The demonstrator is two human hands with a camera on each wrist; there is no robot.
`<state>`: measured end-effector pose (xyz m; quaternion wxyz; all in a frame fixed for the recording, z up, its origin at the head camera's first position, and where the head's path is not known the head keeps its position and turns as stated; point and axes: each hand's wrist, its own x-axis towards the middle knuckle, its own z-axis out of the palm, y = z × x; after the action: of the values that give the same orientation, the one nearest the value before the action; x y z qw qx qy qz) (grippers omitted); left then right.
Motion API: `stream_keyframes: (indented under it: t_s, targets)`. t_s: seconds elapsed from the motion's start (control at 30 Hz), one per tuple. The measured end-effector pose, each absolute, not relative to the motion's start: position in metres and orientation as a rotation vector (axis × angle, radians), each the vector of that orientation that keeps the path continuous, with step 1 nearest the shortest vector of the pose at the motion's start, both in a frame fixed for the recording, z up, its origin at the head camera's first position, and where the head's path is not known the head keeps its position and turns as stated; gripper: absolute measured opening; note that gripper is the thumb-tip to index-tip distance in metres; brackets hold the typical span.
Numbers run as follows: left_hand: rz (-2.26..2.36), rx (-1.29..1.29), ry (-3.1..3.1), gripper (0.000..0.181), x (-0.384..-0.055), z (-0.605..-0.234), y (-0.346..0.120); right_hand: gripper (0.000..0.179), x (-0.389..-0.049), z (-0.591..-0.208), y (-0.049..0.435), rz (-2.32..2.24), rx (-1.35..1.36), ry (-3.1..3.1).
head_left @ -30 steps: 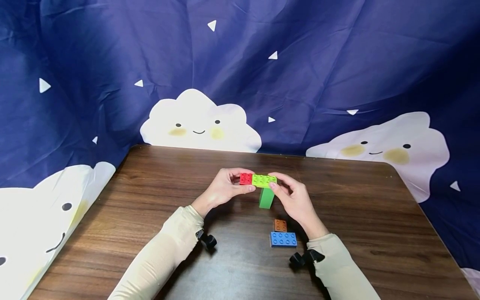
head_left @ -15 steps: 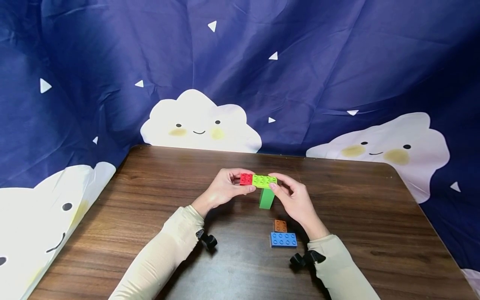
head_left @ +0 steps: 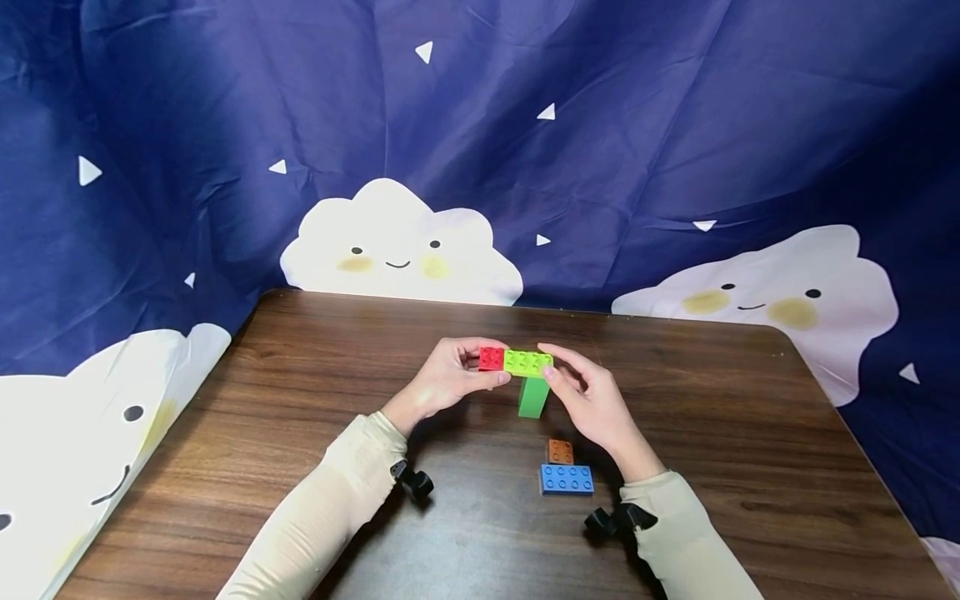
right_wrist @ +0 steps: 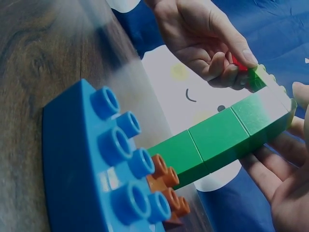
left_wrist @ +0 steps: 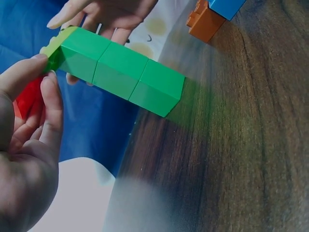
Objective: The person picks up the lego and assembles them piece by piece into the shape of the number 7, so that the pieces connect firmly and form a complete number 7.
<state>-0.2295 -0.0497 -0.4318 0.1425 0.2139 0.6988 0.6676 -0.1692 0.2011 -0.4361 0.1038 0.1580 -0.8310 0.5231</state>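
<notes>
In the head view a tower of three green toy building bricks (head_left: 533, 398) stands upright on the table, capped by a lime green brick (head_left: 527, 362) reaching out to the left. A red brick (head_left: 491, 358) sits at that left end; how it joins is hidden by fingers. My left hand (head_left: 448, 371) pinches the lime brick's left end between thumb and fingertips, around the red brick. My right hand (head_left: 592, 402) is at the lime brick's right end, thumb and fingers spread either side. In the left wrist view its thumb (left_wrist: 65, 15) looks slightly apart from the brick.
Nearer me on the brown wooden table (head_left: 315, 367) lies a blue brick (head_left: 567, 479) with an orange brick (head_left: 560, 452) just behind it. A dark blue cloth (head_left: 600, 150) with white clouds hangs behind the table's far edge.
My right hand has shifted slightly right and its fingers have loosened from the lime brick's end. My left hand and the bricks look unmoved.
</notes>
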Motion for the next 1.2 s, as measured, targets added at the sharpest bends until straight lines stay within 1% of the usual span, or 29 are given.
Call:
stream_keyframes:
  t_s: [0.17, 0.43, 0.67, 0.93, 1.2]
  targets:
    - [1.921, 0.607, 2.019, 0.041, -0.228, -0.430, -0.049, 0.037, -0.167, -0.436, 0.202, 1.535, 0.464, -2.442]
    - [1.935, 0.615, 2.003, 0.040, -0.227, -0.431, -0.049, 0.038, -0.158, -0.436, 0.208, 1.529, 0.380, -2.451]
    - [1.943, 0.612, 1.979, 0.041, -0.227, -0.430, -0.048, 0.036, -0.151, -0.445, 0.220, 1.611, 0.419, -2.389]
    - [1.950, 0.613, 1.979, 0.041, -0.225, -0.430, -0.048, 0.032, -0.137, -0.456, 0.235, 1.494, 0.448, -2.517]
    - [1.957, 0.618, 1.957, 0.041, -0.226, -0.430, -0.048, 0.030, -0.121, -0.459, 0.245, 1.415, 0.440, -2.583]
